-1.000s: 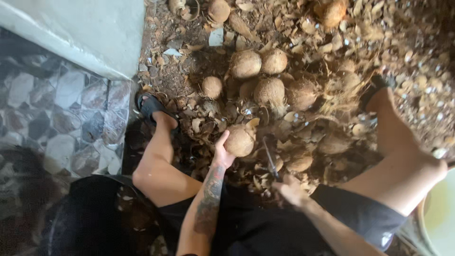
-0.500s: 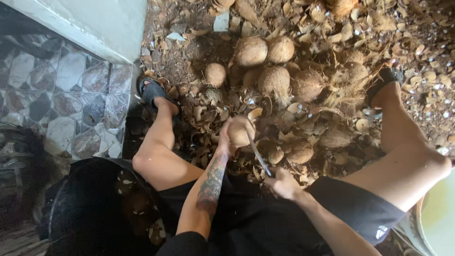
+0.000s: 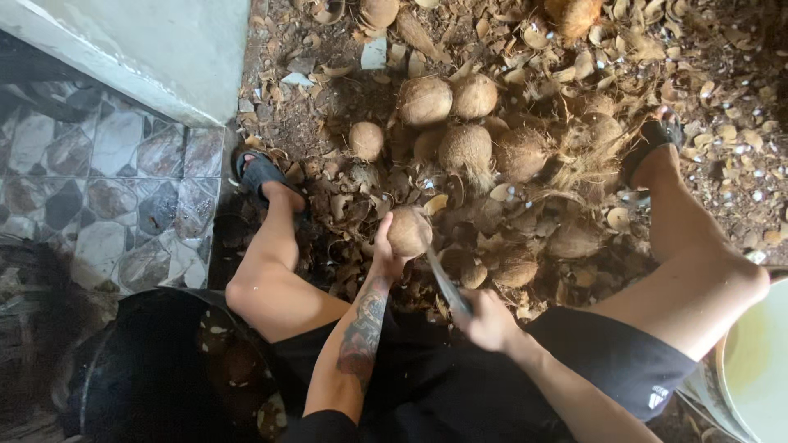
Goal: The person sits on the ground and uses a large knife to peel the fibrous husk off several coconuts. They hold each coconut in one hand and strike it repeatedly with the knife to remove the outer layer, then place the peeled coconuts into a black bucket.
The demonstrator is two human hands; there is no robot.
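My left hand (image 3: 384, 256) grips a round brown husked coconut (image 3: 409, 231) and holds it above the littered ground between my knees. In my right hand (image 3: 486, 320) is a knife (image 3: 446, 283); its blade slants up and left until it touches the lower right side of that coconut. A pile of several more brown coconuts (image 3: 468, 146) lies just beyond, with one smaller coconut (image 3: 366, 140) apart at the left.
Dry husk and shell scraps (image 3: 525, 49) cover the dirt. My left foot in a dark sandal (image 3: 261, 174) rests by a patterned tile floor (image 3: 98, 189) under a pale concrete wall (image 3: 148, 41). A pale bucket (image 3: 751, 369) stands at the lower right.
The knife in my right hand has risen toward the coconut, and its blade now meets the shell. My left hand keeps its hold on the coconut. The view has shifted slightly.
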